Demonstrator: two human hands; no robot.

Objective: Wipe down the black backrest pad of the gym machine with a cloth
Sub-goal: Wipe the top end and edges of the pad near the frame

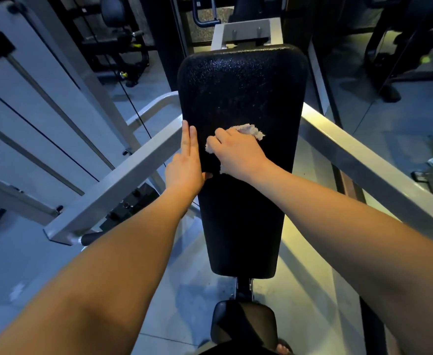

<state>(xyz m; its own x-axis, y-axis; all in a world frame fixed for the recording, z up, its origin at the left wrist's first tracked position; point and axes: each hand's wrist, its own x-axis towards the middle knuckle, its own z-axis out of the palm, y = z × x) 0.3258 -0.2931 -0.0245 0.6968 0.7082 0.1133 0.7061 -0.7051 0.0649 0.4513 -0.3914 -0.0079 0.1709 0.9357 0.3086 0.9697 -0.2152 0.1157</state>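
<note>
The long black backrest pad [241,88] runs down the middle of the view, wider at the far end. My right hand [235,152] presses a small pale cloth [252,130] flat on the pad's middle, left of centre; frayed edges of the cloth stick out beyond the fingers and below the palm. My left hand [187,162] grips the pad's left edge beside it, fingers straight along the side and thumb on the pad's face. The two hands are close together but apart.
Grey metal frame bars [123,180] flank the pad on the left, and another bar [369,165] slopes along the right. A black seat [243,326] sits below the pad. Other gym machines [118,47] stand at the back. My foot [283,348] shows at the bottom.
</note>
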